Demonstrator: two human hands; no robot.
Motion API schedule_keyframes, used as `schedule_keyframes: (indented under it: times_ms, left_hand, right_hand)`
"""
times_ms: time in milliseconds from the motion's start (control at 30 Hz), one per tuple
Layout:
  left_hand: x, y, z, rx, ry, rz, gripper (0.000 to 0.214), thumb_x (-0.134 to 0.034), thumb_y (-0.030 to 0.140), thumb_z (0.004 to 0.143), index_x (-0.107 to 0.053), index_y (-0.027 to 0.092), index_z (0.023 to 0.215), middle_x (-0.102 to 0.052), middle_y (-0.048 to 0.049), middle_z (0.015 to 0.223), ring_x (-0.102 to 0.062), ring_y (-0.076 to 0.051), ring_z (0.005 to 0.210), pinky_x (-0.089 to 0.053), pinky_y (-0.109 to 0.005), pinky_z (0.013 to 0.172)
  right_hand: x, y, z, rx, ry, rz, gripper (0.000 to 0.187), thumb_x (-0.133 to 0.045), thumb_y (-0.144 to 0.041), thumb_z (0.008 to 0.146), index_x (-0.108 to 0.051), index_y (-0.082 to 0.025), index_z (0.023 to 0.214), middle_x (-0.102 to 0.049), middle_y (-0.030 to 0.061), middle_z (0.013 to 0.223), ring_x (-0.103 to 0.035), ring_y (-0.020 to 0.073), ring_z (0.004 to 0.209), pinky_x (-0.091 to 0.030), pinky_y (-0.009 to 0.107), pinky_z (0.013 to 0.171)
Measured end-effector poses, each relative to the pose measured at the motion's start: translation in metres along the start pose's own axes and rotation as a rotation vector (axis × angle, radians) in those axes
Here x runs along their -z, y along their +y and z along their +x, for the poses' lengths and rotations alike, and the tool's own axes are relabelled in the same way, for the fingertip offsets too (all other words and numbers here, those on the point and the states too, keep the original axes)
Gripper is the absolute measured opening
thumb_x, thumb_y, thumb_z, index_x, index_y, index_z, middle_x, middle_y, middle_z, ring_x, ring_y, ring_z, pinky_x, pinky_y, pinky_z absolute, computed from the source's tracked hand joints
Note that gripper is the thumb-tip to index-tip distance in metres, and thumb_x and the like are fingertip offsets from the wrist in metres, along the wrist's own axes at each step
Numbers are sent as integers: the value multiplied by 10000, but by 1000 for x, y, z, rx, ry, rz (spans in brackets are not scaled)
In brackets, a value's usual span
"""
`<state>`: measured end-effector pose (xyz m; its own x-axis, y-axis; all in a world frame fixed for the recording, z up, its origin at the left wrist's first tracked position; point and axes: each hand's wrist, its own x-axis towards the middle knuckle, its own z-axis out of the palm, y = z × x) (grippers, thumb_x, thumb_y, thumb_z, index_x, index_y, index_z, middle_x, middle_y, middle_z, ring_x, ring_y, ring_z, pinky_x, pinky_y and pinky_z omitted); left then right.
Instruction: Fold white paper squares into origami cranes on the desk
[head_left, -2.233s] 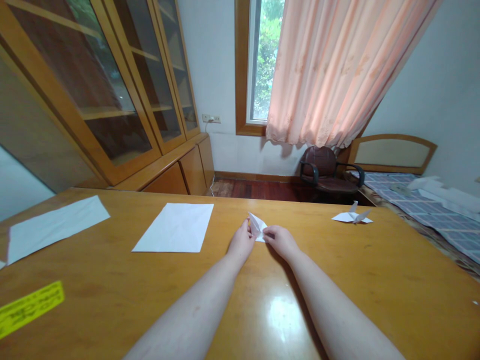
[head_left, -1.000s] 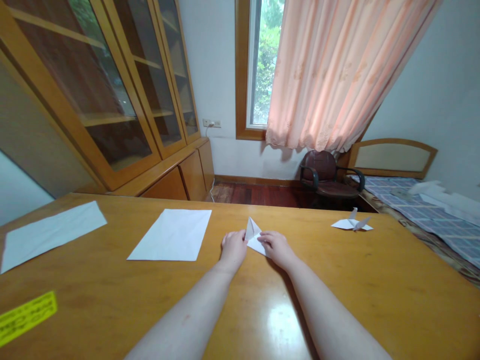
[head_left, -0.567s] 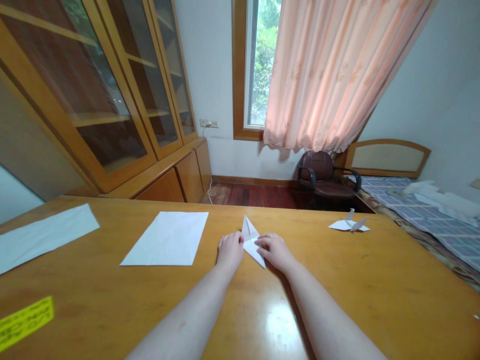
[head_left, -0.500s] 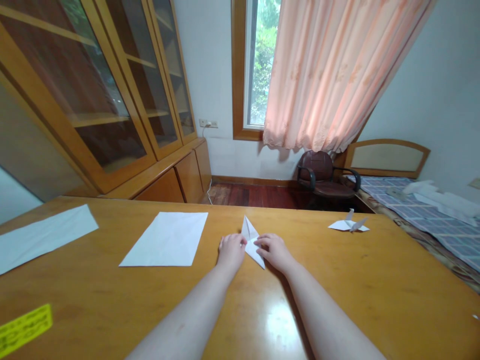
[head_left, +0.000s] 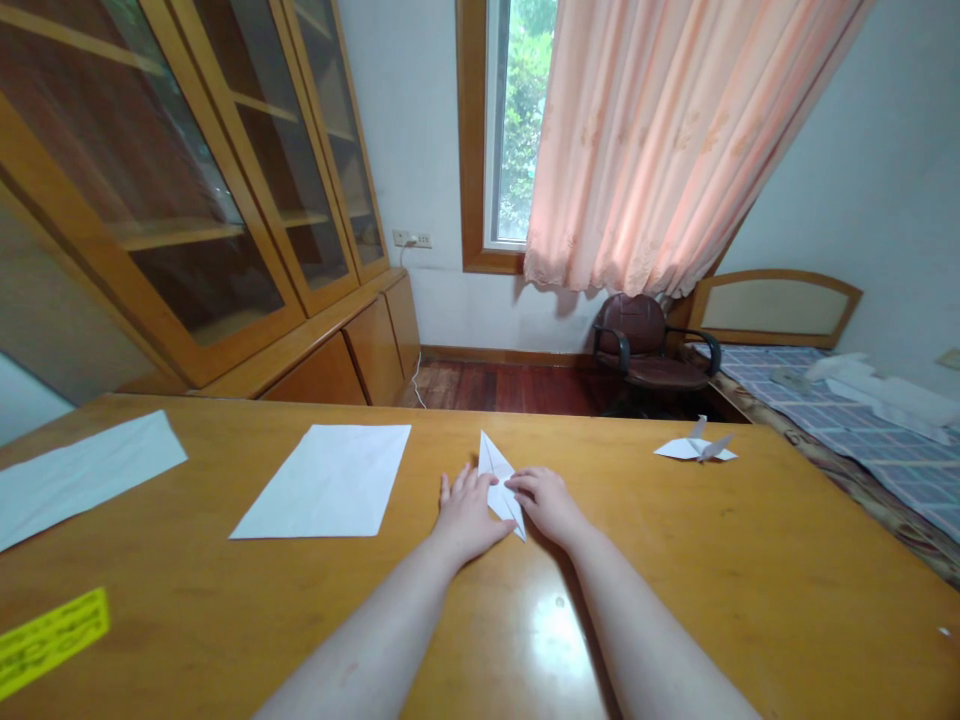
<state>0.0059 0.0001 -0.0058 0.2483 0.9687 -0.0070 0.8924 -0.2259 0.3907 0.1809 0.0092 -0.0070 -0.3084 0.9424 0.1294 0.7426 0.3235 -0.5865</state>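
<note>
A narrow diamond of folded white paper [head_left: 495,464] lies on the wooden table, one point facing away and the other toward me. My left hand [head_left: 466,515] rests along its left side with fingers spread. The left thumb is stretched over the lower point of the paper. From the right, my right hand [head_left: 546,500] grips the middle of the folded paper between bent fingers. Part of the paper is hidden under both hands. Off to the right stands a finished white paper crane [head_left: 697,449].
A square white sheet [head_left: 330,485] lies left of my hands, with a long white strip [head_left: 90,475] farther left. A yellow label [head_left: 52,640] is on the table's near left. Beyond the table stand a glass-door cabinet [head_left: 247,330], an office chair [head_left: 645,340] and a bed [head_left: 825,400].
My left hand has opened out: its fingers are spread and its thumb now reaches over the lower point of the paper. The right hand has hardly moved.
</note>
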Motion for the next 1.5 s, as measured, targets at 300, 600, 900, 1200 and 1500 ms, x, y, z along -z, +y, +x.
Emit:
schedule_keyframes:
  times_ms: [300, 600, 900, 1200, 1500]
  left_hand:
    - [0, -2, 6, 68, -13, 43, 690, -575, 574, 709, -429, 263, 1307, -285, -77, 1489, -150, -321, 1389, -46, -556, 1105]
    - [2, -2, 6, 66, -42, 57, 677, -541, 563, 752, -409, 263, 1344, -255, -66, 1508, -122, -326, 1394, -53, -556, 1104]
    - [1, -2, 5, 75, -18, 52, 592, -552, 478, 769, -436, 288, 1317, -281, -36, 1500, -145, -313, 1392, -77, -544, 1109]
    - [-4, -6, 6, 64, -9, 67, 652, -537, 498, 763, -394, 274, 1359, -270, -47, 1504, -154, -320, 1389, -65, -547, 1110]
    - [2, 1, 5, 115, -30, 90, 715, -543, 520, 747, -373, 233, 1380, -172, -99, 1531, -124, -309, 1400, -82, -503, 1115]
  right_hand:
    - [5, 7, 0, 26, -43, 40, 390, -674, -313, 738, -645, -262, 1124, -580, 66, 1254, -494, 241, 1167, -316, 413, 1018]
    - [7, 12, 0, 87, -53, 50, 514, -708, -406, 705, -607, -247, 1183, -561, 92, 1277, -470, 252, 1201, -307, 425, 1038]
    - [9, 9, -1, 90, -43, 52, 571, -732, -407, 672, -598, -236, 1200, -564, 99, 1268, -486, 254, 1175, -341, 407, 1017]
    - [7, 6, -1, 66, -56, 38, 666, -761, -467, 612, -586, -250, 1216, -542, 99, 1297, -463, 276, 1200, -308, 434, 1034]
    - [6, 7, -3, 17, -119, 47, 724, -764, -491, 586, -564, -257, 1241, -450, 81, 1395, -294, 293, 1343, -184, 480, 1104]
